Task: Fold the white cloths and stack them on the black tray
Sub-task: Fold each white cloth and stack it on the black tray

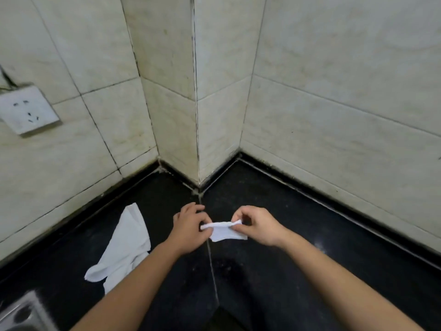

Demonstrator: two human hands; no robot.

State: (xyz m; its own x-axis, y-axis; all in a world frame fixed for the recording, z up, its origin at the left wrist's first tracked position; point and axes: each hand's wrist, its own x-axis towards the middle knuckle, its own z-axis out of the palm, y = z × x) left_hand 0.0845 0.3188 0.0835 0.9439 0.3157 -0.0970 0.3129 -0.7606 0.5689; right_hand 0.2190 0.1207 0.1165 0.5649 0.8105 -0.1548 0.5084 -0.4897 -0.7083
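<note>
A small white cloth (225,231) is stretched between both hands above the black counter (274,271). My left hand (189,226) pinches its left end, and my right hand (256,225) pinches its right end, with the lower part of the cloth hanging just below. Another white cloth (124,244) lies crumpled and unfolded on the counter to the left, partly hidden by my left forearm. No black tray shows in this view.
Tiled walls (222,115) form a jutting corner right behind the hands. A wall socket (27,109) sits at the left. A metal object (22,315) shows at the bottom left corner.
</note>
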